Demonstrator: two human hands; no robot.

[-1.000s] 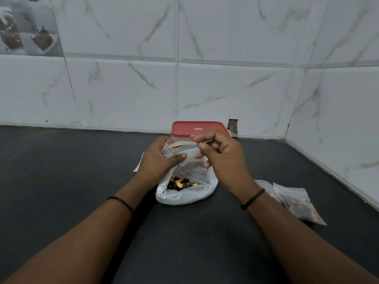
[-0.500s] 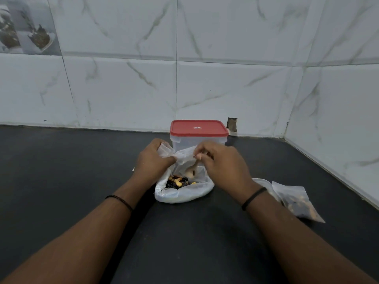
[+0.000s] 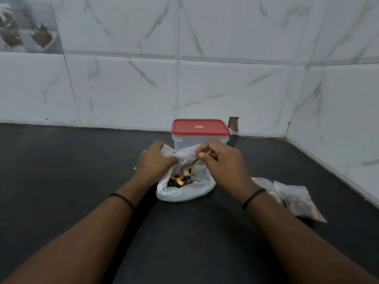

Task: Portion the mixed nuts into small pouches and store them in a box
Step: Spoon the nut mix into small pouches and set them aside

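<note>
Lowered since 1 second ago, the right hand (image 3: 221, 162) now pinches a small wooden spoon (image 3: 189, 168), dipping it into the open bag (image 3: 184, 193) above the nuts (image 3: 179, 180). Left hand (image 3: 153, 161) grips a pouch (image 3: 167, 150) at the bag's rim. Judging by this, another scoop begins. 2 filled pouches (image 3: 297, 199) lie right; the box (image 3: 200, 138) stays lidded behind.

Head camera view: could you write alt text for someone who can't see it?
A right hand dips a wooden spoon into a bag of mixed nuts that the left hand holds open; behind stands a red-lidded box.
</note>
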